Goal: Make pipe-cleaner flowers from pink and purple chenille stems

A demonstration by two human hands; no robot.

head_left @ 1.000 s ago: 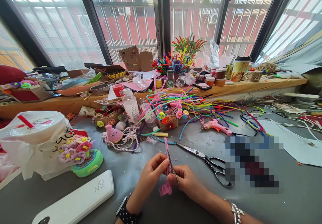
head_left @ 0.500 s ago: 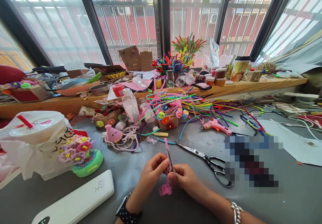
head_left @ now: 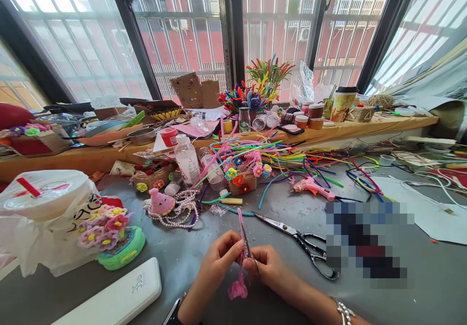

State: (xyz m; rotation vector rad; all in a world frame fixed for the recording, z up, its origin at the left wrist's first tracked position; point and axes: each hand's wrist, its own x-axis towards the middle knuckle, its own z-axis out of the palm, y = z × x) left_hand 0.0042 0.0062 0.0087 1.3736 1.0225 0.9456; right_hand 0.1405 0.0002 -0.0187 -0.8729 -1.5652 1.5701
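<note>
My left hand (head_left: pixel 225 256) is closed, thumb and fingers pinching a pink fuzzy pipe cleaner (head_left: pixel 240 216) whose tip stands up above the fingertips. Below the fingers, a pink fuzzy piece (head_left: pixel 238 287) shaped like a small bow or flower hangs at its lower end. In my right hand (head_left: pixel 265 262), also closed, is a slim pointed metal tool (head_left: pixel 245 237); its blades lie along the pipe cleaner, and whether it is tweezers or small scissors I cannot tell. Both hands nearly touch. Large black-handled scissors (head_left: pixel 297 237) lie on the table to the right.
A white power bank (head_left: pixel 120 293), a pipe-cleaner flower pot (head_left: pixel 122 249) and a bagged drink cup (head_left: pixel 47 208) stand left. Pearl beads (head_left: pixel 186 208), bottles (head_left: pixel 188 159), a pink glue gun (head_left: pixel 312 187) and loose pipe cleaners (head_left: pixel 288 154) lie beyond my hands.
The whole view has shifted slightly, with things on the table a little lower and further left. Both hands keep the same grip, and the pink piece hangs slightly lower.
</note>
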